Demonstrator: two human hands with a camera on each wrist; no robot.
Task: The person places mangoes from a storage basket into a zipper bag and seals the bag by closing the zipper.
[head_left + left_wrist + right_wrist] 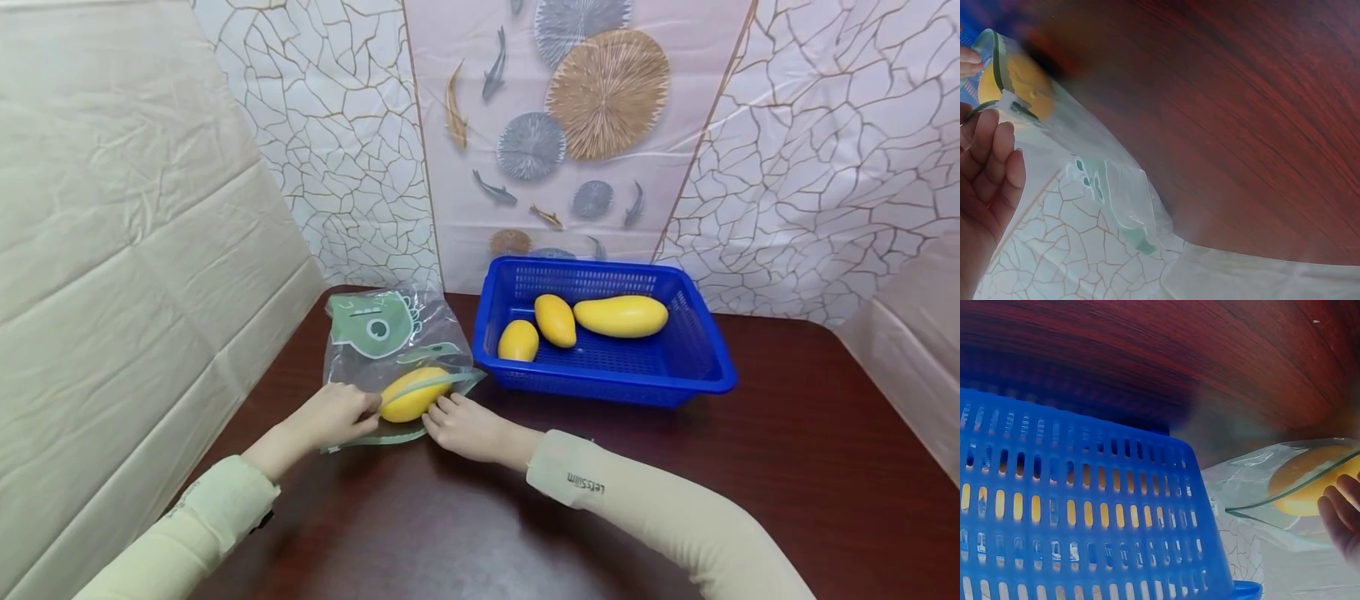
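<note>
A clear zip bag (pixel 352 367) with green fish prints lies on the table, a yellow mango (pixel 408 404) at its mouth, partly behind the green zip strip. The left hand (pixel 341 414) pinches the bag's edge at the mango's left; in the left wrist view its fingers (pixel 988 169) curl at the edge near the white slider (pixel 1013 100). At the mango's right is the right hand (pixel 465 425), fingertips against mango and bag edge. The right wrist view shows those fingers (pixel 1344 509) bent beside the mango (pixel 1304 487); whether they pinch the film is unclear.
A blue perforated basket (pixel 600 379) stands right of the bag, close to the right hand. Inside lie a long yellow mango (pixel 621 317) and two smaller ones (pixel 555 321). Patterned cloth hangs behind the dark wooden table (pixel 787 417), pale cloth along the left.
</note>
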